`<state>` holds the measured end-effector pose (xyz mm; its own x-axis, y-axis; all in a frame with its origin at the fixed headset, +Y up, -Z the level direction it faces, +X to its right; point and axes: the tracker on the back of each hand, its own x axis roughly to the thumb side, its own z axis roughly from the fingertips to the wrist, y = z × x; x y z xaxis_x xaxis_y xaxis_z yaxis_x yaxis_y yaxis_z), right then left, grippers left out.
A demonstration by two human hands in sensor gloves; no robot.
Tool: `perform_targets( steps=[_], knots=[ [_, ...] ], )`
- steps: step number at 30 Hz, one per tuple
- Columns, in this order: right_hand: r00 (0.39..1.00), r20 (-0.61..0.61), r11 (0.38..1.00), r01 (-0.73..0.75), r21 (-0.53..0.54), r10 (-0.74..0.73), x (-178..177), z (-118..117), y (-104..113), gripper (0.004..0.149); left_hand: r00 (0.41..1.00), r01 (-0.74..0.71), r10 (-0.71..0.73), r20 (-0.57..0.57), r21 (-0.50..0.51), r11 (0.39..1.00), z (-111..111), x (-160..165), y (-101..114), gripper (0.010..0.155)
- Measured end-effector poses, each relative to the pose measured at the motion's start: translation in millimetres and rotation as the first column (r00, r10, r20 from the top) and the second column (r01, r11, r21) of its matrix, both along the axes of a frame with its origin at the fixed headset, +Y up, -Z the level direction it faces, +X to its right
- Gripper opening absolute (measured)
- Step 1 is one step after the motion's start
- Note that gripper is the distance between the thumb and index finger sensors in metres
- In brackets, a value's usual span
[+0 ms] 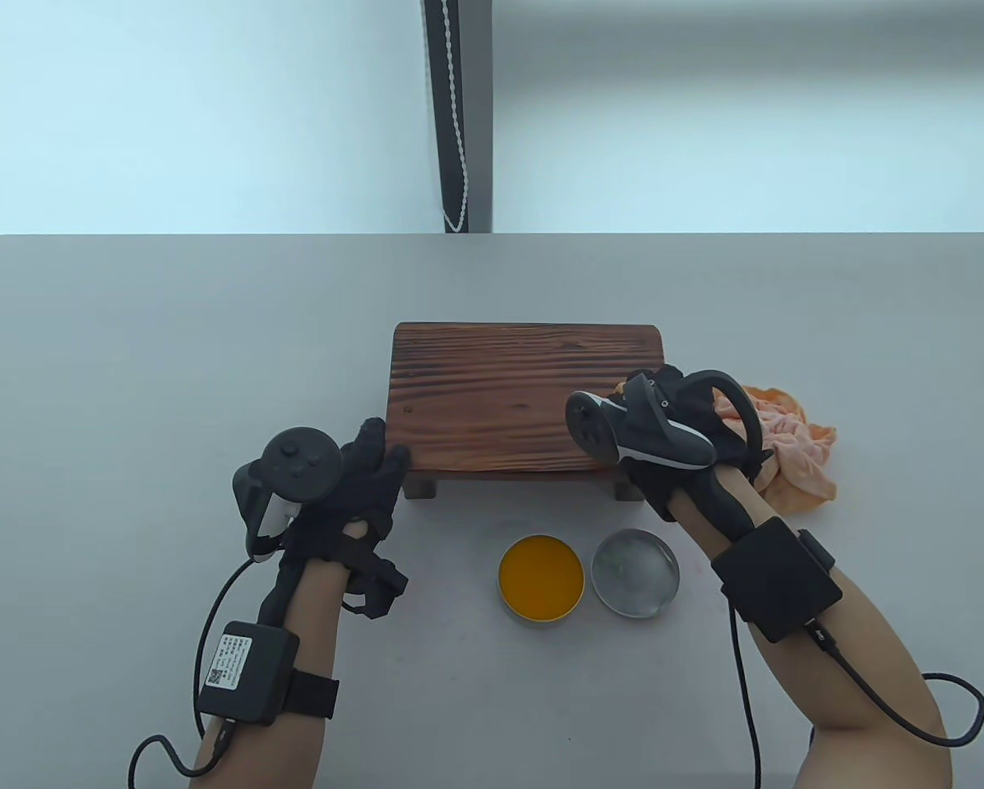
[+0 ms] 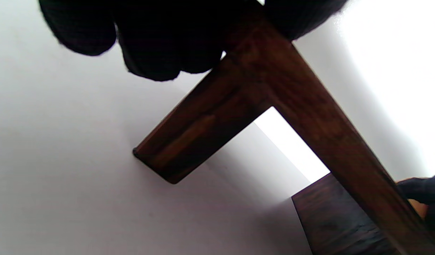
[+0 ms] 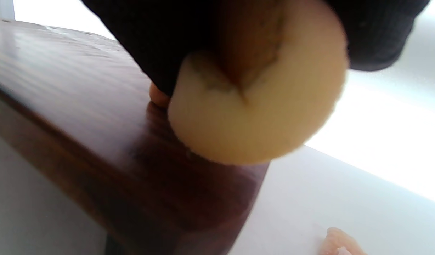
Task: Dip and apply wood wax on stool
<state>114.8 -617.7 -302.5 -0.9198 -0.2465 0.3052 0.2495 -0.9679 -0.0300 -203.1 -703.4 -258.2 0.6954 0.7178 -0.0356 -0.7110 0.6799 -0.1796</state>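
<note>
Stool [image 1: 508,394] sits mid-frame on the table [image 1: 130,370], and the left hand [image 1: 360,485] has its fingers curled over the lower-left corner, probably so it doesn't skate around. Right hand [image 1: 664,427] pinches a round sponge pad [image 3: 260,106] against the stool's right end, with the open wax tin [image 1: 541,575] and its lid [image 1: 635,573] right below for easy dipping.

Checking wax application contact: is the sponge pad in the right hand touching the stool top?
Touching. Right wrist view shows the sponge pad, gripped by the right hand, pressed onto the stool top near its corner.

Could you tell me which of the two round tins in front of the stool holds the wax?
The left tin, filled with orange-yellow wax; the right one shows only bare silvery metal.
</note>
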Motion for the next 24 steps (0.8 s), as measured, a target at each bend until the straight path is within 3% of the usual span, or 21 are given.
perform_targets(
  steps=[5,12,20,24],
  knots=[
    [0.998,0.055,0.999,-0.019,0.04,0.017,10.1,-11.7,-2.7,0.038,1.0,-0.001,0.001,0.001,-0.002,1.0,-0.2,-0.3,-0.2,0.077],
    [1.0,0.009,1.0,-0.02,-0.019,0.02,12.3,12.6,0.9,0.038,1.0,0.004,-0.004,-0.001,0.001,1.0,-0.2,0.5,-0.2,0.077],
    [0.995,0.093,1.0,0.023,0.021,-0.025,25.5,-12.1,-1.4,0.038,1.0,0.001,-0.001,-0.003,-0.004,1.0,-0.1,0.7,-0.4,0.077],
    [0.993,0.118,1.0,0.02,-0.005,-0.019,37.2,-9.9,-0.2,0.038,1.0,0.002,-0.002,-0.002,-0.004,1.0,-0.4,0.7,-0.3,0.077]
  ],
)
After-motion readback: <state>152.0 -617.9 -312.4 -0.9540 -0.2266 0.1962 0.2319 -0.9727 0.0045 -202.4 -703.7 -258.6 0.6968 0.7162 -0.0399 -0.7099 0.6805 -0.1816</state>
